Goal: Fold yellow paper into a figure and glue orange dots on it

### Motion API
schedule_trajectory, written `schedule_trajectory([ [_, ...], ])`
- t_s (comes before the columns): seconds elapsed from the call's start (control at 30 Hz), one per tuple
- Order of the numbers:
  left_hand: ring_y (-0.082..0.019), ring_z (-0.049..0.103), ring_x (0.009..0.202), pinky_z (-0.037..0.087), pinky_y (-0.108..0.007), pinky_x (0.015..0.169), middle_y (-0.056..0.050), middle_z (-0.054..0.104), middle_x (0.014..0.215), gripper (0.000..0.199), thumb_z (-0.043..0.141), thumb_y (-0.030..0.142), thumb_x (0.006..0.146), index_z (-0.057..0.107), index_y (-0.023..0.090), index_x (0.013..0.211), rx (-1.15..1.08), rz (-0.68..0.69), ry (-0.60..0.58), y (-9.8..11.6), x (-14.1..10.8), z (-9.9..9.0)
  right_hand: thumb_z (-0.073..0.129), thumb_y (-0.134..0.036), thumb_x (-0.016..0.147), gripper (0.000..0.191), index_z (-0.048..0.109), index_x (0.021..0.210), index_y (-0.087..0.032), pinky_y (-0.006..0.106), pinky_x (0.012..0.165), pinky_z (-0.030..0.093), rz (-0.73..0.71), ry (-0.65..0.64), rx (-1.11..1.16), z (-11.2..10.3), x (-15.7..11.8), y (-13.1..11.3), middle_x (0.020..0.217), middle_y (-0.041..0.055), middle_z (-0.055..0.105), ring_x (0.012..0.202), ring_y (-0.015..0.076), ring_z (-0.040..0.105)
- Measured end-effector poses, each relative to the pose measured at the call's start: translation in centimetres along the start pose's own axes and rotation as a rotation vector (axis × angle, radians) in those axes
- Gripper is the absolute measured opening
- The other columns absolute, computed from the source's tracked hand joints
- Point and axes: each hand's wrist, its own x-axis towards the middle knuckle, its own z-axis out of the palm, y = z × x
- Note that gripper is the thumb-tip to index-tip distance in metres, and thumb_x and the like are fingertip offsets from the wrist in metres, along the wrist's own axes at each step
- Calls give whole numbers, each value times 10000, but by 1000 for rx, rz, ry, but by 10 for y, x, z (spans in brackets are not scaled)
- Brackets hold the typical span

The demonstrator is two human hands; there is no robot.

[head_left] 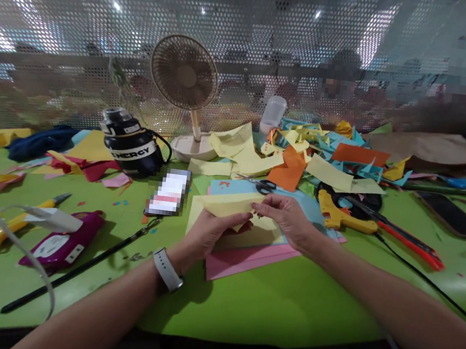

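Observation:
A sheet of pale yellow paper (pixel 229 204) is between my two hands at the middle of the table, its upper part curved up off the surface. My left hand (pixel 211 231) grips it, thumb on top. My right hand (pixel 285 214) pinches its upper right edge, the fingertips of both hands close together. Light blue paper (pixel 311 208) and pink sheets (pixel 239 260) lie underneath. Just beyond them rest black-handled scissors (pixel 265 186). A yellow hot glue gun (pixel 347 215) lies right of my right hand, and a lit phone (pixel 169 192) left of the paper.
Paper scraps (pixel 289 167) heap up at the back, beside a small fan (pixel 185 75) and a dark bottle (pixel 132 148). A red-handled tool (pixel 415 248) and another phone (pixel 455 216) lie right. A purple pouch-like item (pixel 66 239) and a yellow-handled cutting tool (pixel 5 231) lie left.

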Motion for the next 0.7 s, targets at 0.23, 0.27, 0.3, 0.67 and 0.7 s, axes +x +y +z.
schedule_trajectory([
  [0.23,-138,658,625,516,-237,615,-45,737,778,302,809,255,638,721,181,917,18,0,8,2,-2,-2,769,-375,632,261,608,585,-176,269,584,295,8,10,36,-2,-1,-1,568,-54,506,574,98,403],
  [0.27,-141,662,634,517,-233,620,-48,737,761,283,812,255,632,730,174,890,18,-8,8,3,-2,-2,775,-376,623,268,602,579,-177,270,580,296,16,20,46,-3,-1,-2,568,-54,508,570,97,404],
  [0.3,-142,663,636,517,-227,621,-52,734,729,251,816,257,625,739,161,843,21,-21,11,4,-2,-3,781,-377,614,274,598,575,-177,271,577,296,27,34,56,-4,-1,-2,569,-53,513,567,97,406],
  [0.67,-130,657,597,556,-248,646,-70,750,734,214,813,313,622,759,143,740,118,51,0,2,1,-9,806,-343,599,239,644,622,-168,270,656,350,0,68,143,-9,1,-5,610,-41,575,637,103,480],
  [0.7,-131,660,601,560,-247,644,-65,751,739,214,814,312,619,760,147,744,120,60,-3,2,1,-9,808,-339,597,236,648,626,-169,270,658,351,-4,71,146,-9,1,-5,608,-44,574,637,102,481],
])
